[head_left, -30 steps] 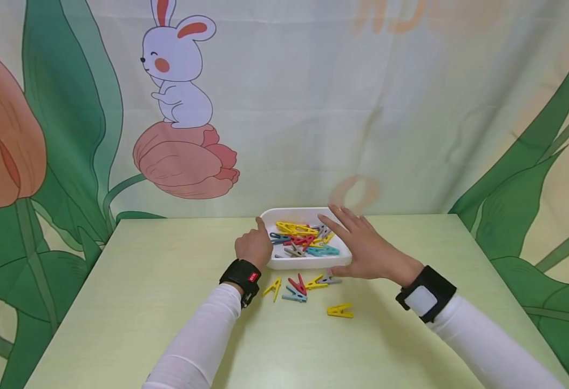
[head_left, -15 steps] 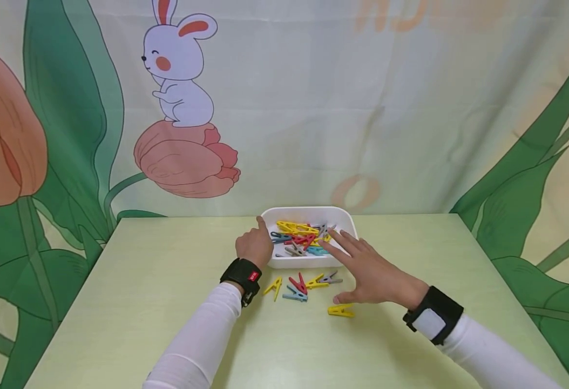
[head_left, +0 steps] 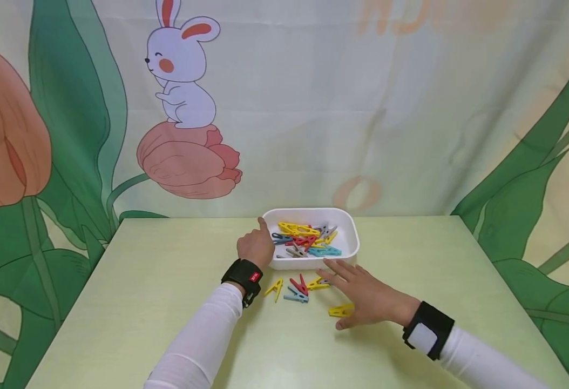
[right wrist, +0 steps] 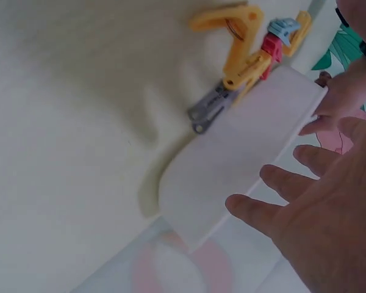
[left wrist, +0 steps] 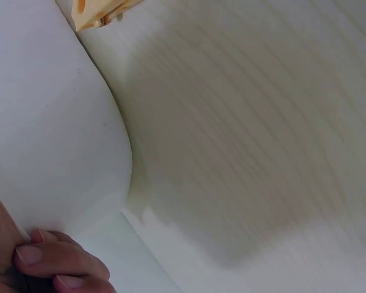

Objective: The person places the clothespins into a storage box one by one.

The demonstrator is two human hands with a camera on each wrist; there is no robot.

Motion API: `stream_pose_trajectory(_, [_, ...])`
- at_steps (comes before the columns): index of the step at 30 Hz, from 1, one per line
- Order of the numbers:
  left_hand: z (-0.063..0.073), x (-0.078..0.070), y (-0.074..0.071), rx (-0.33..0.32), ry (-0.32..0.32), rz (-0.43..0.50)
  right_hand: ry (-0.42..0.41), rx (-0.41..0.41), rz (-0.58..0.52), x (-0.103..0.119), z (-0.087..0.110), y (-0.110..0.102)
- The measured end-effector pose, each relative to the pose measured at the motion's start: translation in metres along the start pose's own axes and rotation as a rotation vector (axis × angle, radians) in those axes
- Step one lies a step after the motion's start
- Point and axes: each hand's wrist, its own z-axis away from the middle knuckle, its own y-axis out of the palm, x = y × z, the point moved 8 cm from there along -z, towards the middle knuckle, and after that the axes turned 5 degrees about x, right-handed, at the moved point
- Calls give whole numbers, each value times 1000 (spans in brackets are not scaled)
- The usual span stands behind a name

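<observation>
My left hand (head_left: 256, 248) holds the left end of a white plastic tray (head_left: 346, 232), one digit reaching up along the rim; its curled fingers (left wrist: 61, 262) show in the left wrist view. Inside the tray lie yellow clothespins (head_left: 299, 229), red, grey, dark blue and turquoise ones (head_left: 325, 252). Fingers spread, my right hand (head_left: 369, 296) hovers over a yellow clothespin (head_left: 338, 310) and partly covers it. In the right wrist view a grey clothespin (right wrist: 212, 108) lies beside the tray; in the head view my right fingertips mostly hide it.
In front of the tray lie more loose clothespins: a yellow one (head_left: 275, 288) at left, a red one (head_left: 299, 285), a light blue one (head_left: 296, 295) and another yellow one (head_left: 317, 284). A printed curtain (head_left: 284, 135) hangs behind the pale table (head_left: 187, 281).
My right hand has let go of the tray's right end and come back toward me, down over the loose yellow clothespin. The left hand stays at the tray.
</observation>
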Motion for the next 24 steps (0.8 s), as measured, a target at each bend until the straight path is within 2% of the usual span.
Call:
stream_pose_trajectory(4, [0, 0, 0, 9, -8, 3, 30, 76, -17, -4, -3, 17])
stream_pose_trajectory(9, [0, 0, 0, 4, -5, 7, 43, 119, -13, -7, -6, 31])
stream_pose_trajectory(17, [-1, 0, 1, 1, -5, -1, 51, 142, -4, -8, -8, 41])
stream_pose_trajectory(24, [-1, 0, 1, -2, 1, 5, 52, 129, 26, -6, -9, 42])
